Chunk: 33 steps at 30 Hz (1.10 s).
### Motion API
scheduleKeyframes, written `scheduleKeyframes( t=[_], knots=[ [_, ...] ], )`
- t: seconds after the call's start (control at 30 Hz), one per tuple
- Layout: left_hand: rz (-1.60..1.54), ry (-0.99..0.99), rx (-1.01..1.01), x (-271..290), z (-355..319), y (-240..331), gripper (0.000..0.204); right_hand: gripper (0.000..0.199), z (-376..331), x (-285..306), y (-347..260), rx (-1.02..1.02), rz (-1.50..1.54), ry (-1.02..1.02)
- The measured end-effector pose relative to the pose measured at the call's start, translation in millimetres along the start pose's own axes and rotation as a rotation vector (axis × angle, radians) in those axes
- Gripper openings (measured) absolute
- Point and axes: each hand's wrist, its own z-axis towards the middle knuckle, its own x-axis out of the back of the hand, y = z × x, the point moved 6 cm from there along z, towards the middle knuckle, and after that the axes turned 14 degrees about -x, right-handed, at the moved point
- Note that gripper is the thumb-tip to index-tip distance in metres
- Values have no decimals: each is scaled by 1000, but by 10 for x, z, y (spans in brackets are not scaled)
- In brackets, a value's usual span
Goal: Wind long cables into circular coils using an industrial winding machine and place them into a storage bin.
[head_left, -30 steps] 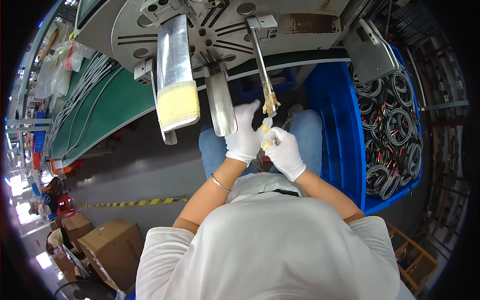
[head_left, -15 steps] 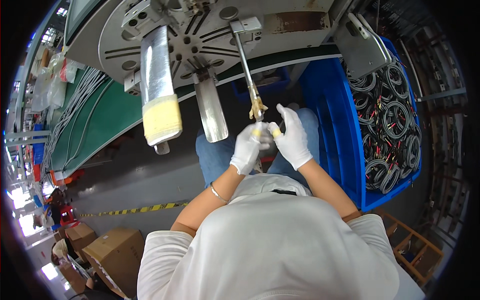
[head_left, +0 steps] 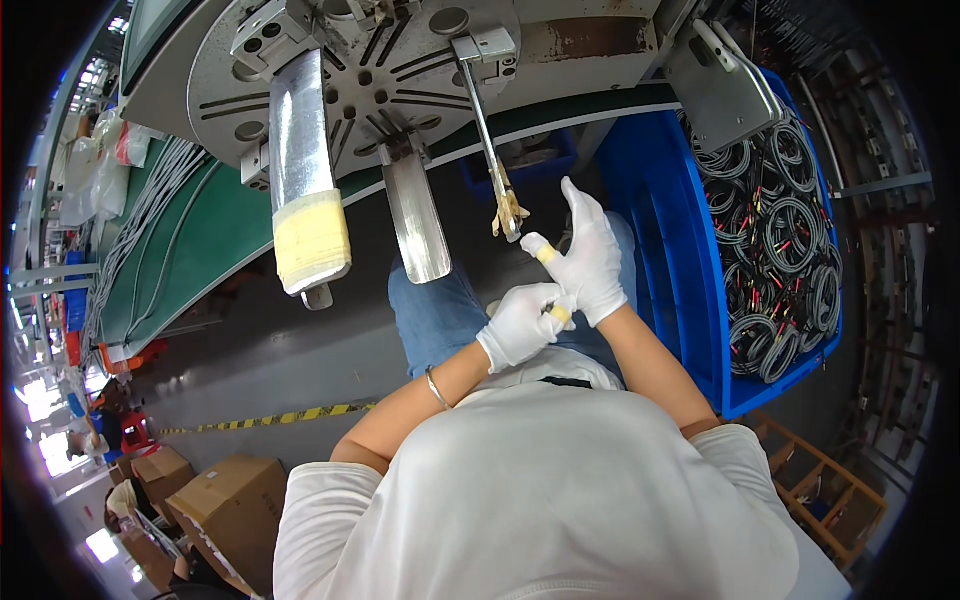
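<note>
Both my hands wear white gloves with yellow tape on the thumbs. My left hand (head_left: 522, 328) is closed, its curled fingers pressed against the heel of the right hand's glove near the cuff, seemingly pinching the fabric. My right hand (head_left: 592, 262) is raised with its palm turned inward, thumb and fingers apart, holding nothing. Just beyond its thumb hangs a thin metal rod (head_left: 480, 125) with a ragged, tape-wrapped tip. Left of the rod are a bare curved metal blade (head_left: 418, 222) and a wider metal bar (head_left: 300, 130) wrapped in yellow tape (head_left: 312, 240) at its end.
A round slotted metal plate (head_left: 365, 65) carries the bars. On the right, a blue bin (head_left: 708, 290) stands beside several coiled grey cables (head_left: 795, 235). Grey cables (head_left: 150, 215) lie on the green table (head_left: 215, 240) at left. Cardboard boxes (head_left: 235, 500) stand behind on the left.
My left hand has moved back toward my body, down to the right glove's heel. My right hand has risen slightly and opened. Both hands are farther from the rod's tip.
</note>
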Motion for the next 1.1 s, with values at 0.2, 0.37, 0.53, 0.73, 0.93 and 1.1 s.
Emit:
scheduleKeyframes(
  t=[0.2,0.37,0.53,0.73,0.93,1.1],
  knots=[
    [18,-94,-70,-54,26,4,29,47,25,-369,243,-247,484,-461],
    [-66,-135,176,53,60,-373,30,38,382,-35,794,-366,450,-81],
    [1004,290,-35,1195,-371,-844,38,38,926,1189,1345,-244,557,566],
    [785,822,687,2809,-2228,-2652,42,62,1955,1812,1212,-178,-29,622],
    [1380,-84,990,3095,-3471,-3311,38,70,2825,1747,1014,-147,-458,343],
    [738,1464,537,3282,-3701,-2291,47,36,2752,1608,789,251,-551,340]
  ],
)
